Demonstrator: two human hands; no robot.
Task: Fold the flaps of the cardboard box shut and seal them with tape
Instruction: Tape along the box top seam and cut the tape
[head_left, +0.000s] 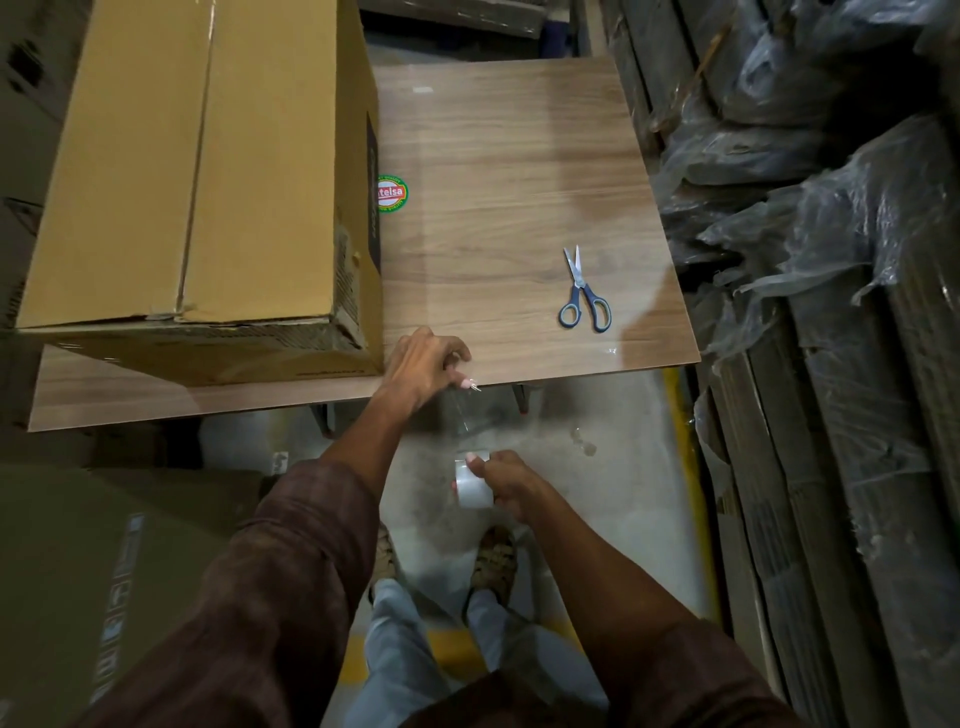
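The wood-grain counter (509, 171) carried the large cardboard box (208, 171) on its left part, the box's top flaps folded down and meeting along a centre seam, its near corner ragged and torn. To the right of the counter, stacks of long cartons wrapped in crumpled grey plastic film (810, 171) crowded close against its edge. A second carton (104, 561) with printed handling marks stood on the floor at lower left. A round green and red sticker (392, 194) sat on the counter, partly hidden by the box's right side. Blue-handled scissors (583, 293) lay closed on the counter, well apart from the box and toward the right edge.

The left hand (423, 364) rested at the counter's near edge just beside the box corner, its fingers (460, 382) pinched together on the free end of a clear tape strip (465, 415). The strip ran down to the tape roll (471, 486), which the right hand (506, 480) gripped below the counter's edge, fingers curled around it, above the grey floor (597, 493).
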